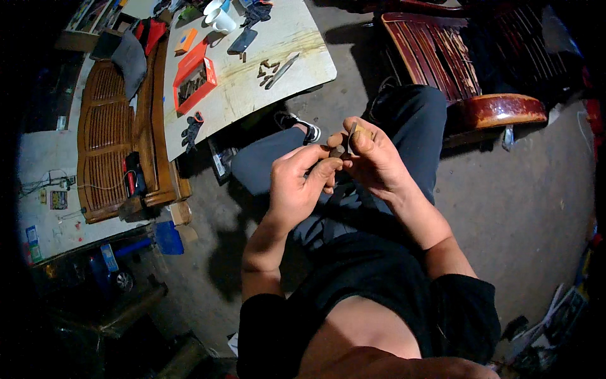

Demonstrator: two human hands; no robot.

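Note:
Above my lap, my left hand [298,183] pinches a small dark brown piece [338,152] between thumb and fingertips. My right hand [376,161] meets it from the right, closed on a thin tan-and-grey piece [353,138] that looks folded, perhaps sandpaper. The fingertips of both hands nearly touch around the brown piece, and its far side is hidden. On the table ahead lie several similar brown pieces [267,65] beside a slim pointed grey tool [282,71]. More dark pieces fill an open red-orange box [206,88] to the left.
The pale table [233,101] also bears a dark phone [243,42], white mugs [222,23], a small orange box [185,41] and dark gloves [192,129]. A wooden bench [107,139] stands left, a slatted wooden chair [435,57] right. A blue dustpan-like thing [168,238] rests at lower left.

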